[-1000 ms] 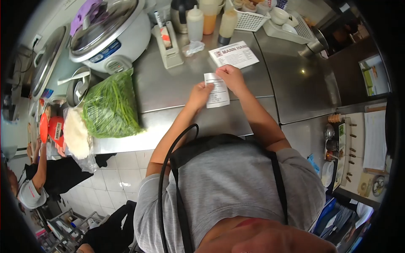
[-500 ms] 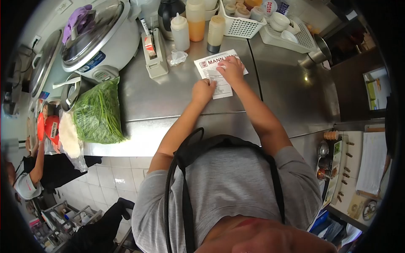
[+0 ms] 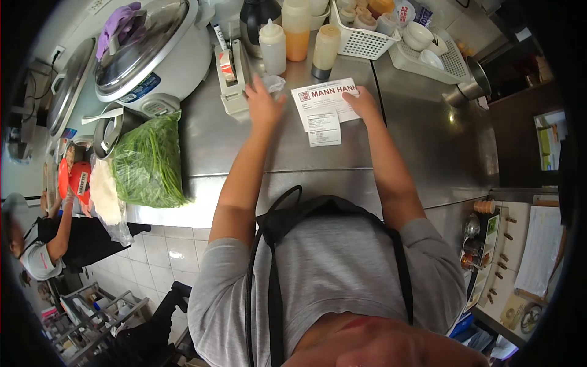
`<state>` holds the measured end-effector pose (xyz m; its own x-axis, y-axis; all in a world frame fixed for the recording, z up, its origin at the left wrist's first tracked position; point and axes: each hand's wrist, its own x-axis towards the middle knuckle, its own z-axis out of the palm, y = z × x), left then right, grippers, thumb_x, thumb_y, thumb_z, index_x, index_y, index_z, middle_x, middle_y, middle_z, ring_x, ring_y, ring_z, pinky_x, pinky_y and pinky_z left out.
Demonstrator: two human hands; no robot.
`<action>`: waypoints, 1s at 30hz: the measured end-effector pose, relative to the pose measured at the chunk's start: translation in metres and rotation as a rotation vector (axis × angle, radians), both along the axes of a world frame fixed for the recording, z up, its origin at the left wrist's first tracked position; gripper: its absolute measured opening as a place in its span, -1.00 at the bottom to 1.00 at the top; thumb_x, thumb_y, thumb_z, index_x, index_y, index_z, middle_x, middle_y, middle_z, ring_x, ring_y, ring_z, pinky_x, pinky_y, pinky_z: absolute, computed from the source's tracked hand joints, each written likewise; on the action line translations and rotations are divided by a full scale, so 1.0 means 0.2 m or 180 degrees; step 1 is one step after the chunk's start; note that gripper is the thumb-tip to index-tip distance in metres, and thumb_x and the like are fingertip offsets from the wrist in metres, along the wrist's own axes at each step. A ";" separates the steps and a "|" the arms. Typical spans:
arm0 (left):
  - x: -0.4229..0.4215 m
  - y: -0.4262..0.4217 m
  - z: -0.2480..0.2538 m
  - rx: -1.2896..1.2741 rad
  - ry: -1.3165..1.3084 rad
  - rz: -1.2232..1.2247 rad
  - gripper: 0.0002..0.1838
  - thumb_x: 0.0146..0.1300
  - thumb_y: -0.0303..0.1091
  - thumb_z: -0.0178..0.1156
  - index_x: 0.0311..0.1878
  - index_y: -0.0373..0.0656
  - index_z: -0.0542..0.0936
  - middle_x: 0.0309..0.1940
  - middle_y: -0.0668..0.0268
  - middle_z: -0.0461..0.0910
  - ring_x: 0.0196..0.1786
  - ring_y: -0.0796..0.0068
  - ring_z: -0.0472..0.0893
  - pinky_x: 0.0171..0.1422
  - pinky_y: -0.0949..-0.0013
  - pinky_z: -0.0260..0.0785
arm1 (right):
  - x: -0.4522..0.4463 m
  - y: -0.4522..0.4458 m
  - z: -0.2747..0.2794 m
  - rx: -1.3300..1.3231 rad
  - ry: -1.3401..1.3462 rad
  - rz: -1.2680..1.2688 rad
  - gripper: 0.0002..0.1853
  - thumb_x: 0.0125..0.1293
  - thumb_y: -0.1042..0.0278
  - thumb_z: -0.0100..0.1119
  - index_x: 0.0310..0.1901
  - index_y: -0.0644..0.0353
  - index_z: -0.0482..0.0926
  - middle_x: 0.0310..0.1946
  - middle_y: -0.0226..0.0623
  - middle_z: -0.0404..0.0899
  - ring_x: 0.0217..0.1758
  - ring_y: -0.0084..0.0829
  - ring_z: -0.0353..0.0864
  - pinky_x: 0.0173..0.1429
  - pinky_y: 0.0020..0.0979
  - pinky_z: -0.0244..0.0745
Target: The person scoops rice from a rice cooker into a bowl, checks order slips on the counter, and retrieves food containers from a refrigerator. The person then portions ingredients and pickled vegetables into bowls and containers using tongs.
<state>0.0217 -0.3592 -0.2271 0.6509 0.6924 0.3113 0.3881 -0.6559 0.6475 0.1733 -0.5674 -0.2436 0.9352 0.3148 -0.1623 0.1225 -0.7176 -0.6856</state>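
On the steel counter lies a printed white sheet with red lettering. A small receipt overlaps its lower part and sticks out below. My right hand touches the sheet's right edge, its thumb and fingers at the paper. Beside the grey tape dispenser, my left hand has its fingers apart and holds nothing. A crumpled piece of clear plastic is just behind that hand.
Squeeze bottles, a white basket and a tray of bowls line the back. Left are a large cooker, bagged green vegetables and a co-worker at the counter's far end.
My left hand has let go of the receipt and moved left to the tape dispenser. The receipt now lies over the sheet. My right hand has shifted to the sheet's right edge.
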 end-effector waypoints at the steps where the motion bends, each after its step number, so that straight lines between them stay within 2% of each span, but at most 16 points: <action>1: 0.02 0.04 -0.02 0.0035 0.0415 -0.0133 -0.45 -0.06 -0.18 0.20 -0.02 -0.27 0.34 -0.05 -0.03 0.29 -0.07 -0.04 0.38 -0.02 0.17 0.29 | -0.03 -0.01 0.02 0.0156 0.0042 0.0067 -0.35 -0.08 0.07 0.19 0.02 0.31 0.30 -0.14 -0.08 0.47 -0.06 -0.21 0.46 0.00 -0.37 0.33; 2: 0.05 0.08 -0.03 0.0071 0.0830 -0.0265 -0.51 -0.03 -0.19 0.17 -0.04 -0.26 0.37 -0.10 -0.03 0.33 -0.08 -0.02 0.38 -0.02 0.17 0.29 | -0.07 -0.01 0.03 0.0264 0.0113 0.0036 -0.34 -0.08 0.08 0.20 0.02 0.32 0.29 -0.13 -0.07 0.47 -0.06 -0.22 0.46 -0.01 -0.38 0.34; 4: 0.10 0.17 -0.02 -0.0130 0.0804 -0.0226 -0.61 0.01 -0.24 0.11 -0.11 -0.24 0.42 -0.18 -0.04 0.38 -0.11 -0.04 0.40 -0.05 0.16 0.29 | -0.14 -0.01 0.06 0.0480 0.0248 -0.0026 -0.34 -0.09 0.12 0.21 0.02 0.36 0.28 -0.12 -0.05 0.45 -0.06 -0.25 0.46 -0.04 -0.39 0.35; 5: 0.13 0.20 -0.03 -0.0228 0.0793 -0.0213 -0.67 0.02 -0.26 0.07 -0.14 -0.22 0.44 -0.22 -0.04 0.41 -0.13 -0.06 0.41 -0.06 0.16 0.29 | -0.12 -0.02 -0.02 0.0324 0.0062 -0.0066 -0.34 -0.10 0.15 0.22 0.01 0.38 0.27 -0.13 -0.03 0.45 -0.08 -0.27 0.48 -0.05 -0.38 0.36; 8: 0.14 0.19 0.11 -0.0259 -0.0050 -0.0332 -0.76 -0.02 -0.35 0.07 -0.27 -0.24 0.47 -0.27 -0.05 0.44 -0.17 -0.04 0.44 -0.10 0.13 0.32 | -0.18 -0.01 0.00 0.0504 0.0068 -0.0182 -0.31 -0.11 0.16 0.23 0.03 0.40 0.24 -0.12 0.00 0.44 -0.07 -0.26 0.47 -0.04 -0.39 0.36; 14: 0.16 -0.07 0.20 -0.0531 -0.0552 -0.1462 -0.79 0.00 -0.34 0.08 -0.33 -0.27 0.48 -0.46 -0.04 0.50 -0.33 0.00 0.50 -0.25 0.19 0.36 | -0.23 0.05 0.05 0.0770 0.0037 -0.0364 -0.38 -0.11 0.24 0.23 -0.03 0.43 0.29 -0.20 -0.03 0.48 -0.14 -0.27 0.50 -0.07 -0.39 0.38; 15: 0.19 -0.07 0.08 -0.0797 0.0177 -0.1716 -0.70 -0.05 -0.28 0.15 -0.24 -0.24 0.47 -0.27 -0.08 0.46 -0.19 0.01 0.47 -0.14 0.18 0.34 | -0.25 0.05 0.05 0.0844 0.0023 -0.0404 -0.41 -0.11 0.26 0.22 -0.04 0.42 0.30 -0.21 -0.04 0.49 -0.15 -0.28 0.50 -0.07 -0.39 0.38; 18: 0.06 -0.15 0.11 -0.0196 0.0157 -0.1611 -0.45 -0.11 -0.20 0.22 -0.03 -0.22 0.36 0.00 -0.06 0.28 0.06 0.00 0.31 0.05 0.16 0.21 | -0.26 0.05 0.06 0.0970 0.0118 -0.0355 -0.48 -0.09 0.33 0.20 -0.07 0.40 0.34 -0.21 -0.06 0.49 -0.17 -0.31 0.51 -0.10 -0.40 0.39; 19: 0.03 -0.13 0.14 -0.0447 0.0172 -0.1554 -0.31 -0.17 -0.14 0.26 0.05 -0.21 0.27 0.06 -0.06 0.14 0.13 -0.01 0.18 0.13 0.15 0.11 | -0.26 0.04 0.06 0.1047 0.0124 -0.0342 -0.50 -0.08 0.34 0.19 -0.08 0.40 0.34 -0.21 -0.07 0.49 -0.17 -0.31 0.51 -0.11 -0.41 0.39; 22: -0.05 -0.02 -0.06 -0.0716 -0.0645 -0.0584 -0.31 -0.17 -0.15 0.26 0.05 -0.26 0.27 -0.01 -0.06 0.21 0.08 0.05 0.22 0.12 0.18 0.11 | -0.26 0.04 0.04 0.1235 0.0118 -0.0329 -0.52 -0.07 0.36 0.19 -0.09 0.39 0.35 -0.22 -0.07 0.49 -0.18 -0.31 0.51 -0.11 -0.41 0.39; 24: -0.09 0.05 -0.20 -0.0667 -0.0850 0.0178 -0.30 -0.17 -0.20 0.26 0.03 -0.36 0.25 -0.04 -0.03 0.22 0.03 0.08 0.23 0.11 0.19 0.12 | -0.26 0.04 0.02 0.1288 0.0089 -0.0368 -0.51 -0.07 0.36 0.20 -0.08 0.39 0.34 -0.22 -0.07 0.50 -0.17 -0.30 0.51 -0.10 -0.40 0.38; 26: -0.15 0.08 -0.19 -0.0078 -0.0927 0.0954 -0.26 -0.18 -0.25 0.28 0.04 -0.41 0.17 -0.06 -0.09 0.23 0.06 0.01 0.22 0.15 0.18 0.08 | -0.26 0.05 -0.06 0.1358 0.0249 -0.0315 -0.48 -0.07 0.34 0.21 -0.05 0.39 0.32 -0.21 -0.05 0.49 -0.15 -0.28 0.49 -0.08 -0.39 0.37; 27: -0.17 0.12 -0.18 -0.0155 -0.1002 0.1159 -0.24 -0.20 -0.23 0.29 0.04 -0.43 0.17 -0.04 -0.12 0.22 0.07 0.00 0.22 0.15 0.18 0.08 | -0.23 0.05 -0.11 0.1441 0.0266 -0.0328 -0.46 -0.07 0.33 0.22 -0.04 0.39 0.31 -0.20 -0.04 0.48 -0.13 -0.26 0.49 -0.07 -0.39 0.36; 28: -0.18 0.16 -0.17 -0.0234 -0.1143 0.1287 -0.21 -0.21 -0.22 0.31 0.05 -0.44 0.17 -0.02 -0.14 0.22 0.08 -0.01 0.23 0.14 0.18 0.09 | -0.24 0.06 -0.17 0.1402 -0.0353 -0.0294 -0.40 -0.09 0.30 0.26 -0.01 0.37 0.28 -0.17 0.00 0.46 -0.09 -0.21 0.46 -0.04 -0.35 0.35; 29: -0.18 0.19 -0.16 -0.0577 -0.1194 0.1057 -0.16 -0.23 -0.19 0.33 0.08 -0.43 0.14 0.02 -0.16 0.21 0.09 -0.03 0.24 0.16 0.17 0.09 | -0.21 0.07 -0.26 0.0983 -0.0920 -0.0279 -0.38 -0.12 0.29 0.27 0.00 0.33 0.27 -0.16 0.00 0.45 -0.07 -0.17 0.45 -0.02 -0.31 0.35; 30: -0.18 0.22 -0.13 -0.0609 -0.0621 0.0830 -0.12 -0.23 -0.17 0.33 0.12 -0.42 0.11 0.04 -0.11 0.21 0.09 -0.04 0.23 0.17 0.16 0.08 | -0.25 0.09 -0.18 0.1304 -0.0613 -0.0318 -0.38 -0.14 0.28 0.28 0.00 0.30 0.28 -0.17 -0.02 0.46 -0.07 -0.15 0.45 -0.02 -0.29 0.34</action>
<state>-0.0152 -0.3159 -0.2525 0.3863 0.8847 0.2610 0.3834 -0.4113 0.8269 0.1236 -0.5484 -0.2795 0.9651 0.2236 0.1362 0.2194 -0.4071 -0.8866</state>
